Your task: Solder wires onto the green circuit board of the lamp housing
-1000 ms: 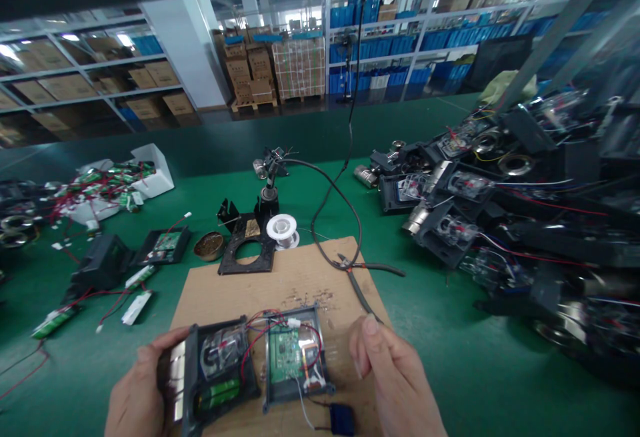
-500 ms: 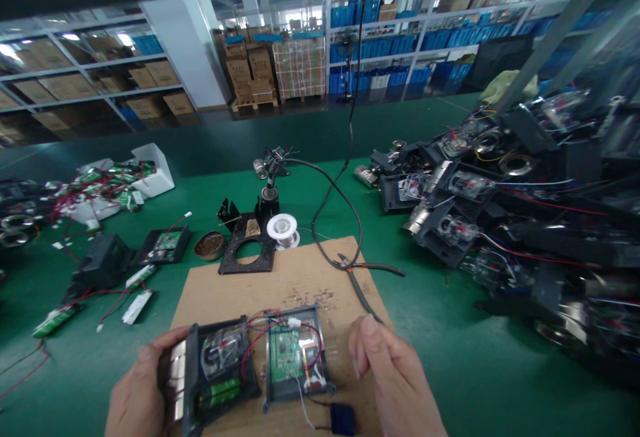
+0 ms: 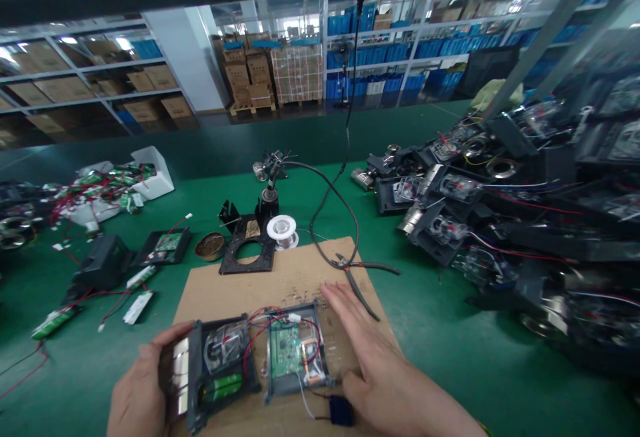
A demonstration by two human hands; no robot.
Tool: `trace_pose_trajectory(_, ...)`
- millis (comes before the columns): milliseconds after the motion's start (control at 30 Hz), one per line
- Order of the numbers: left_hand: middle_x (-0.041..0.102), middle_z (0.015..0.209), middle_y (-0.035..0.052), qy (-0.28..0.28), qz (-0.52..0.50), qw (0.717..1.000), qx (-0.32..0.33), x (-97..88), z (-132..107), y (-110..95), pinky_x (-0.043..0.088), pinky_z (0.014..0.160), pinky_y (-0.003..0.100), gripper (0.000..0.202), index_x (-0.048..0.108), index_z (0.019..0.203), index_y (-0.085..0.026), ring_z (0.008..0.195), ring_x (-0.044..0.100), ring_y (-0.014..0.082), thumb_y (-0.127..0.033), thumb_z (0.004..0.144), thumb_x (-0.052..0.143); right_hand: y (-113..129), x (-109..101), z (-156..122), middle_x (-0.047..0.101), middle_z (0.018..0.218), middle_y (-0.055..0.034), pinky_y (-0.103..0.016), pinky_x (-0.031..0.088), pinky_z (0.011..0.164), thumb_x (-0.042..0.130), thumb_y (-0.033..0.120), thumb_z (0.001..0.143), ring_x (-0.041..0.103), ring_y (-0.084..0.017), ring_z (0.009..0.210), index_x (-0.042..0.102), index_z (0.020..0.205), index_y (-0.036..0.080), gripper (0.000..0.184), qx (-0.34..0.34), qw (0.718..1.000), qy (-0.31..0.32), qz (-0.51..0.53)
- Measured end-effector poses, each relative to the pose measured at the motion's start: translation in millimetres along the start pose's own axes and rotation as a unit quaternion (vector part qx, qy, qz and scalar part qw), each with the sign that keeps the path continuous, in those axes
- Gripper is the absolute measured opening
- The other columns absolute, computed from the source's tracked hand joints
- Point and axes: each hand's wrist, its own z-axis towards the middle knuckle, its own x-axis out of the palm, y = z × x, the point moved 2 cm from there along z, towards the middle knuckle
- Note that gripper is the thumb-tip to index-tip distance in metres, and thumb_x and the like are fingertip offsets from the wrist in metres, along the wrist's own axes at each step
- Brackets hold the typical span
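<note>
My left hand (image 3: 140, 387) is wrapped round the outer end of a dark grey device housing (image 3: 193, 390). In the housing sit a clear plastic mechanism (image 3: 225, 346) and a green battery (image 3: 223, 388). Red and black wires link it to a cover tray with a green circuit board (image 3: 285, 350), lying face up. My right hand (image 3: 373, 357) is open, its fingers stretched forward over the cardboard (image 3: 225, 290) just right of the tray. Whether it touches the tray I cannot tell. A small dark blue block (image 3: 341, 410) on wires lies by its thumb.
Cutting pliers (image 3: 357, 284) lie at the cardboard's far right. Beyond are a solder spool (image 3: 281, 227), a black stand (image 3: 233, 264) and a small round tin (image 3: 210, 246). Wired battery packs (image 3: 115, 187) are heaped left, and lock-like assemblies (image 3: 450, 224) are piled right.
My right hand has gone from curled fingers to stretched-out ones, reaching forward and left beside the tray. My left hand and the housing have barely moved.
</note>
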Motion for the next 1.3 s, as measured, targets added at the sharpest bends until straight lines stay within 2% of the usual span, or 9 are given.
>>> trace_pose_trajectory(133, 0.074, 0.125, 0.0098, 0.046, -0.111, 0.993, -0.008, 6.4, -8.2, 0.3, 0.057, 0.096, 0.04, 0.073, 0.063, 0.131, -0.019, 0.115, 0.069, 0.0301, -0.075, 0.091, 0.041, 2.1, -7.0, 5.1, 0.006, 0.173, -0.0083, -0.06, 0.018, 0.128, 0.063, 0.007, 0.068, 0.003, -0.036, 0.159, 0.011, 0.166, 0.022, 0.112, 0.003, 0.997, 0.065, -0.028)
trace_pose_trajectory(233, 0.061, 0.147, 0.0096, 0.096, -0.135, 0.982, 0.089, 6.5, -16.2, -1.2, 0.05, 0.111, 0.045, 0.073, 0.05, 0.147, -0.026, 0.132, 0.059, 0.0318, -0.073, 0.09, 0.048, 6.5, -6.0, 13.3, 0.007, 0.173, -0.0113, -0.061, 0.014, 0.128, 0.081, 0.02, 0.067, 0.002, -0.039, 0.158, 0.012, 0.166, 0.022, 0.121, 0.007, 0.995, 0.094, -0.046)
trace_pose_trajectory(333, 0.049, 0.159, 0.0086, 0.16, -0.051, 0.961, 0.219, 3.0, -20.7, 0.8, 0.039, 0.12, 0.054, 0.087, 0.038, 0.155, -0.034, 0.146, 0.045, 0.0359, -0.079, 0.082, 0.056, 9.3, -2.3, 21.0, 0.013, 0.172, -0.0134, -0.062, 0.01, 0.127, 0.084, 0.023, 0.064, 0.003, -0.039, 0.159, 0.015, 0.166, 0.022, 0.123, 0.01, 0.993, 0.098, -0.069)
trace_pose_trajectory(500, 0.041, 0.163, 0.0149, 0.2, 0.119, 0.908, 0.349, -6.6, -16.8, -2.5, 0.047, 0.111, 0.063, 0.112, 0.021, 0.162, -0.036, 0.143, 0.047, 0.0439, -0.082, 0.071, 0.067, 19.7, -3.8, 26.0, 0.024, 0.169, -0.0175, -0.059, 0.02, 0.126, 0.078, 0.019, 0.062, 0.021, -0.038, 0.156, 0.019, 0.165, 0.02, 0.118, -0.004, 0.999, 0.044, -0.004)
trace_pose_trajectory(633, 0.05, 0.155, 0.0188, 0.189, 0.189, 0.863, 0.428, -5.9, -17.2, -21.1, 0.055, 0.103, 0.06, 0.111, 0.013, 0.163, -0.034, 0.135, 0.057, 0.0419, -0.061, 0.075, 0.076, 39.5, -7.1, 34.2, 0.017, 0.171, -0.018, -0.057, 0.022, 0.126, 0.081, 0.019, 0.066, 0.022, -0.036, 0.157, 0.008, 0.166, 0.021, 0.124, -0.013, 0.998, 0.046, 0.046)
trace_pose_trajectory(767, 0.053, 0.153, 0.0172, 0.176, 0.206, 0.85, 0.452, -2.2, -20.8, -36.4, 0.058, 0.101, 0.054, 0.117, 0.007, 0.163, -0.035, 0.133, 0.059, 0.0391, -0.044, 0.072, 0.081, 64.0, -3.0, 58.0, 0.02, 0.17, -0.018, -0.056, 0.025, 0.126, 0.089, 0.024, 0.067, 0.024, -0.037, 0.155, 0.003, 0.166, 0.023, 0.131, -0.125, 0.989, 0.075, 0.001)
trace_pose_trajectory(933, 0.06, 0.146, 0.0136, 0.172, 0.222, 0.835, 0.473, -1.2, -21.3, -51.8, 0.061, 0.098, 0.046, 0.125, 0.009, 0.162, -0.037, 0.125, 0.066, 0.0353, -0.039, 0.065, 0.087, 94.1, 15.1, 90.2, 0.013, 0.172, -0.0191, -0.052, 0.024, 0.127, 0.096, 0.035, 0.065, 0.016, -0.036, 0.158, -0.001, 0.166, 0.022, 0.14, -0.253, 0.959, 0.117, -0.049)
trace_pose_trajectory(1133, 0.059, 0.144, 0.0158, 0.148, 0.233, 0.785, 0.554, -0.5, -21.0, -69.7, 0.06, 0.099, 0.046, 0.121, 0.011, 0.162, -0.034, 0.126, 0.064, 0.0343, -0.054, 0.068, 0.084, 113.2, 40.5, 110.4, -0.001, 0.171, -0.0244, -0.055, 0.021, 0.127, 0.101, 0.033, 0.058, 0.001, -0.039, 0.158, -0.003, 0.166, 0.024, 0.15, -0.289, 0.932, 0.187, -0.114)
trace_pose_trajectory(1300, 0.063, 0.137, 0.0144, 0.191, 0.237, 0.809, 0.503, 0.9, -18.0, -66.1, 0.061, 0.096, 0.045, 0.099, 0.039, 0.153, -0.035, 0.116, 0.068, 0.0321, -0.05, 0.067, 0.085, 98.4, 46.6, 123.7, -0.011, 0.171, -0.0197, -0.057, 0.018, 0.127, 0.102, 0.048, 0.053, -0.008, -0.039, 0.158, -0.016, 0.163, 0.028, 0.162, -0.301, 0.932, 0.188, -0.067)
